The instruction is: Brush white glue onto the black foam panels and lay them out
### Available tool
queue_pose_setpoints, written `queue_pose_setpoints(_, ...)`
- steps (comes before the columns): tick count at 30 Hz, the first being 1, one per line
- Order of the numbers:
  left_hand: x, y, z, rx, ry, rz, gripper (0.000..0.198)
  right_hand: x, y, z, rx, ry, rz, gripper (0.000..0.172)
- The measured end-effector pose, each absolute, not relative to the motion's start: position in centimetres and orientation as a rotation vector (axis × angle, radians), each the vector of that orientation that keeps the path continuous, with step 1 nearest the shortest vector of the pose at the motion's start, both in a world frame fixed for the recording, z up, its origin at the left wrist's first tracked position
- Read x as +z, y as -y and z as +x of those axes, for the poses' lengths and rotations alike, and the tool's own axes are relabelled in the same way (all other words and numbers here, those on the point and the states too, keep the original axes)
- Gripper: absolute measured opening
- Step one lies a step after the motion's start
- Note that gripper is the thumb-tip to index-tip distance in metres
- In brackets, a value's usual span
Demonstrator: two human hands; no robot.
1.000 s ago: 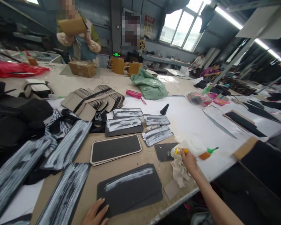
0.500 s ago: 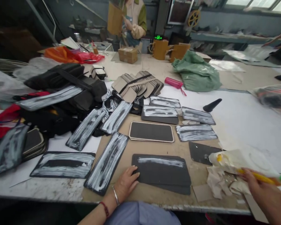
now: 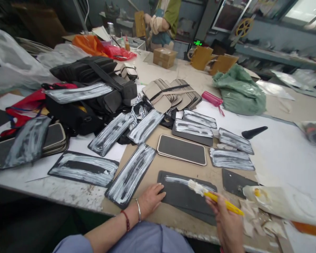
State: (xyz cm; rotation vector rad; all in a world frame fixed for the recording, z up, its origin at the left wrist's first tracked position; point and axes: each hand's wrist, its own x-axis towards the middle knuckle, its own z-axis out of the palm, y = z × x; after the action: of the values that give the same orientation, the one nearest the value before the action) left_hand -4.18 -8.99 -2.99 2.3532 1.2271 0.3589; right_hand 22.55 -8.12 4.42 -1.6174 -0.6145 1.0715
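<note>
My right hand grips a yellow-handled brush, its bristles thick with white paste and resting at the upper part of a dark grey panel. A white streak runs along that panel's upper edge. On the panel's left edge lies my left hand, fingers stretched out and holding nothing. Paste-streaked panels surround it: one slants just to the left, another lies farther left. Behind the panel sits a dark panel with a pale border. A whitish container smeared with paste is to the right.
A fanned stack of beige pieces is tied with a strap farther back. Black bags pile up at left. A green plastic bag, a pink pouch and a cardboard box stand beyond. Another person is across the table.
My right hand has brought the brush from the paste container leftward onto the dark panel. My left hand stays on the panel's left edge. The camera view has shifted and tilted.
</note>
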Motion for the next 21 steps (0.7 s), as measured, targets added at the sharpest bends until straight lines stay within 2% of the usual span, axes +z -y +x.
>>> queue_pose_setpoints(4, -3.4, 8.9, -4.3, 0.383, -1.219, 2.349, 0.039, 3.4, 6.5, 14.9, 1.25, 0.674, -1.566, 0.038)
queue_pose_setpoints(9, -3.1, 8.6, -4.3, 0.393, -1.219, 2.314, 0.037, 1.6, 6.0, 13.2, 1.29, 0.726, -1.596, 0.041)
queue_pose_setpoints(14, -2.7, 8.5, -4.3, 0.393, -1.213, 2.304, 0.038, 1.1, 6.3, 16.3, 1.196, 0.701, -1.659, 0.041)
queue_pose_setpoints(21, -3.0, 8.7, -4.5, 0.455, -1.22, 2.364, 0.04, 1.0, 7.8, 26.2, 0.918, 0.654, -1.798, 0.046)
